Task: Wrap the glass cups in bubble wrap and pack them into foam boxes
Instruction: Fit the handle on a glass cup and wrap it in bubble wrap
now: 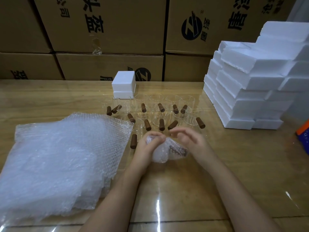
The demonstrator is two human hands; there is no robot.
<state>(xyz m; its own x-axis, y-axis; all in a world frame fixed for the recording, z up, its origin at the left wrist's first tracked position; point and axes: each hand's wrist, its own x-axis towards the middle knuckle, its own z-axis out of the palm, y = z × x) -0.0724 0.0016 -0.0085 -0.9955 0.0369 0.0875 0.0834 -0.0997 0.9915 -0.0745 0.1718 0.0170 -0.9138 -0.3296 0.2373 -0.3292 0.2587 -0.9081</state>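
A glass cup with a brown handle, bundled in bubble wrap [164,150], lies on the table between my hands. My left hand [150,142] grips the bundle's upper left end with curled fingers. Just to the right, my right hand [185,138] hovers over the bundle, fingers bent and apart, its palm edge against the wrap. Behind them stand several clear glass cups [158,113] with brown wooden handles. A thick stack of bubble wrap sheets [63,158] lies at the left. One small closed foam box [124,84] stands behind the cups.
A tall stack of white foam boxes [250,84] fills the right side of the wooden table [234,164]. Brown cardboard cartons [107,30] form a wall behind the table. An orange and blue object [303,133] shows at the right edge.
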